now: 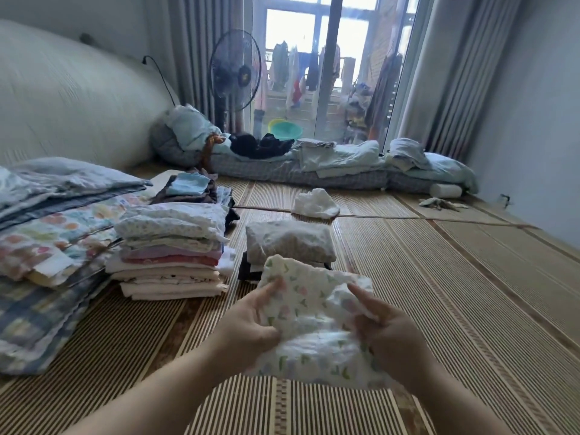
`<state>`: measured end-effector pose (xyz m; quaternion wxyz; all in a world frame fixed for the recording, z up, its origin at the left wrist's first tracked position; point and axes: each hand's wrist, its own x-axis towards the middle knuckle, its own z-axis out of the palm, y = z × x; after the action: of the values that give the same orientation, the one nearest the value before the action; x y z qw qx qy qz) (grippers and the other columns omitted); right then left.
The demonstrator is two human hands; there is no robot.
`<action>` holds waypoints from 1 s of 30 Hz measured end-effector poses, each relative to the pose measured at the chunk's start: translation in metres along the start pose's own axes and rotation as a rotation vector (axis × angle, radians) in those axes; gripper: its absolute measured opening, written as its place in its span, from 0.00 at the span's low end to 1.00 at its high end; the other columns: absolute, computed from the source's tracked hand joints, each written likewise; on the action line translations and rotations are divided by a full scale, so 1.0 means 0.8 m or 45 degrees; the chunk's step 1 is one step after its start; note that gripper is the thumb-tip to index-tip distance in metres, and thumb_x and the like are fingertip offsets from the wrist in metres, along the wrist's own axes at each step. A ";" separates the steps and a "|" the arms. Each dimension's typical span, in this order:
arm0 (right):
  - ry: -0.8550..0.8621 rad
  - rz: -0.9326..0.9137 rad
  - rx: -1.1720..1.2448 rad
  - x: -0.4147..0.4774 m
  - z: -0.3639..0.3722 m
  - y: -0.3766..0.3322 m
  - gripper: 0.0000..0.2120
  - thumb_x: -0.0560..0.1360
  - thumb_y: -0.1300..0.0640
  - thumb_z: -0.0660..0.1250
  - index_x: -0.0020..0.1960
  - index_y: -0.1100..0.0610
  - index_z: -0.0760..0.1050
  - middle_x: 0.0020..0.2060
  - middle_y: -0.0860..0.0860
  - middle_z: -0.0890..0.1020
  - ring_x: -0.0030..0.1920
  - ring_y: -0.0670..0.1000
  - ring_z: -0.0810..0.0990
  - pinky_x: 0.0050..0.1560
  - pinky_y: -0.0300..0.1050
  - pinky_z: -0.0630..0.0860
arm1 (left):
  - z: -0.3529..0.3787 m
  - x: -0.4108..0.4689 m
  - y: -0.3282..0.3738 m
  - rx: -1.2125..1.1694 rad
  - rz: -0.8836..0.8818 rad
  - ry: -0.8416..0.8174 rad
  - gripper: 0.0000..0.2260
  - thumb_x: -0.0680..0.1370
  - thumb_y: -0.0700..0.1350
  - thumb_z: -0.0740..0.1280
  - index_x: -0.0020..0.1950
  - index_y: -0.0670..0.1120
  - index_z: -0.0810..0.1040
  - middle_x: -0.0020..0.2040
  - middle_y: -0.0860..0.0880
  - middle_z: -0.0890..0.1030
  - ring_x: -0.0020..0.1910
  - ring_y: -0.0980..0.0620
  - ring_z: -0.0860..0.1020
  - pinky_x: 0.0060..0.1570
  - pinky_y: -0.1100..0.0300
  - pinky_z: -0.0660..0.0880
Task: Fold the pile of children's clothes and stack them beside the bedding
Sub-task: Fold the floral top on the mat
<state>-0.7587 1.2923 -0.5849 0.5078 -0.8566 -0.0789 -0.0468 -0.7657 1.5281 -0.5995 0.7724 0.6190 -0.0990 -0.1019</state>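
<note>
Both bare forearms reach forward, left hand (251, 318) and right hand (389, 331) with fingers curled, pinching.

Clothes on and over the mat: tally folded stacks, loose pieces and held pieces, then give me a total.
Folded stacks: 3 (tall stack, rear stack, middle stack)
Loose pieces: 2 (white piece, far piece)
Held pieces: 1 (printed piece)
Total: 6
</note>
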 end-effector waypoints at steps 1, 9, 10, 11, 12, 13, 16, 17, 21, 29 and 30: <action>0.015 -0.038 0.045 0.018 -0.002 -0.008 0.24 0.77 0.64 0.65 0.54 0.33 0.75 0.54 0.47 0.84 0.40 0.43 0.84 0.37 0.34 0.76 | -0.002 0.010 0.013 0.017 0.038 0.010 0.36 0.71 0.22 0.62 0.74 0.47 0.61 0.61 0.42 0.75 0.53 0.43 0.82 0.44 0.56 0.81; 0.191 -0.313 -0.152 0.236 0.007 -0.040 0.24 0.76 0.69 0.59 0.68 0.50 0.73 0.57 0.50 0.76 0.51 0.49 0.76 0.44 0.28 0.71 | -0.061 0.171 0.092 0.571 0.361 0.292 0.36 0.70 0.26 0.66 0.68 0.60 0.64 0.56 0.53 0.76 0.45 0.58 0.81 0.39 0.69 0.76; 0.185 -0.298 -0.155 0.262 0.013 -0.032 0.25 0.76 0.69 0.58 0.68 0.50 0.73 0.57 0.50 0.77 0.49 0.49 0.75 0.42 0.28 0.69 | -0.070 0.196 0.089 0.534 0.356 0.295 0.37 0.69 0.26 0.66 0.68 0.58 0.64 0.53 0.53 0.77 0.43 0.60 0.81 0.40 0.69 0.76; 0.163 -0.282 -0.139 0.288 0.021 -0.022 0.26 0.75 0.70 0.57 0.69 0.51 0.72 0.58 0.51 0.78 0.49 0.50 0.75 0.42 0.30 0.69 | -0.080 0.224 0.082 0.497 0.345 0.281 0.37 0.67 0.27 0.66 0.70 0.56 0.64 0.52 0.53 0.78 0.41 0.60 0.81 0.41 0.68 0.77; 0.143 -0.238 -0.098 0.309 0.029 -0.012 0.28 0.75 0.71 0.56 0.69 0.50 0.72 0.60 0.52 0.78 0.47 0.51 0.76 0.42 0.34 0.71 | -0.089 0.247 0.073 0.476 0.316 0.279 0.38 0.65 0.29 0.65 0.72 0.53 0.64 0.51 0.51 0.79 0.42 0.58 0.82 0.44 0.65 0.78; 0.127 -0.172 -0.053 0.325 0.036 -0.003 0.30 0.74 0.72 0.54 0.69 0.48 0.71 0.60 0.51 0.78 0.45 0.51 0.78 0.40 0.35 0.72 | -0.097 0.267 0.064 0.475 0.270 0.297 0.40 0.64 0.31 0.65 0.74 0.51 0.63 0.53 0.49 0.79 0.46 0.54 0.82 0.49 0.60 0.79; 0.075 0.065 0.047 0.369 0.059 0.037 0.34 0.75 0.71 0.51 0.70 0.38 0.67 0.58 0.42 0.75 0.45 0.46 0.78 0.37 0.33 0.73 | -0.123 0.322 0.027 0.698 0.036 0.394 0.41 0.65 0.35 0.66 0.77 0.51 0.58 0.60 0.42 0.76 0.47 0.48 0.80 0.49 0.52 0.79; 0.047 0.102 0.016 0.378 0.066 0.049 0.31 0.77 0.67 0.52 0.71 0.38 0.65 0.60 0.41 0.74 0.50 0.46 0.78 0.45 0.35 0.74 | -0.130 0.335 0.016 0.897 -0.053 0.474 0.38 0.67 0.39 0.66 0.77 0.53 0.59 0.62 0.40 0.74 0.47 0.49 0.79 0.45 0.55 0.78; -0.119 0.079 -0.717 0.407 0.078 0.080 0.30 0.71 0.29 0.56 0.72 0.34 0.61 0.76 0.45 0.50 0.72 0.57 0.58 0.72 0.58 0.58 | -0.146 0.368 -0.013 1.594 -0.284 0.495 0.43 0.61 0.70 0.52 0.76 0.59 0.59 0.79 0.50 0.46 0.76 0.40 0.50 0.72 0.41 0.53; -0.136 -0.006 -0.930 0.404 0.072 0.067 0.45 0.61 0.19 0.54 0.73 0.38 0.60 0.77 0.46 0.53 0.75 0.55 0.55 0.72 0.63 0.55 | -0.145 0.364 -0.004 1.941 -0.265 0.310 0.46 0.64 0.76 0.46 0.78 0.55 0.51 0.79 0.52 0.51 0.77 0.46 0.47 0.71 0.40 0.49; -0.082 -0.073 -0.929 0.392 0.069 0.060 0.44 0.62 0.20 0.54 0.74 0.39 0.60 0.77 0.46 0.55 0.75 0.54 0.56 0.71 0.63 0.56 | -0.138 0.354 -0.001 1.939 -0.201 0.316 0.44 0.65 0.76 0.47 0.78 0.56 0.51 0.79 0.52 0.49 0.78 0.47 0.45 0.71 0.38 0.47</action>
<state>-0.4414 1.3456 -0.6028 0.1645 -0.9798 -0.0967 -0.0592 -0.4629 1.5517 -0.6161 0.1300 0.9914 -0.0103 0.0096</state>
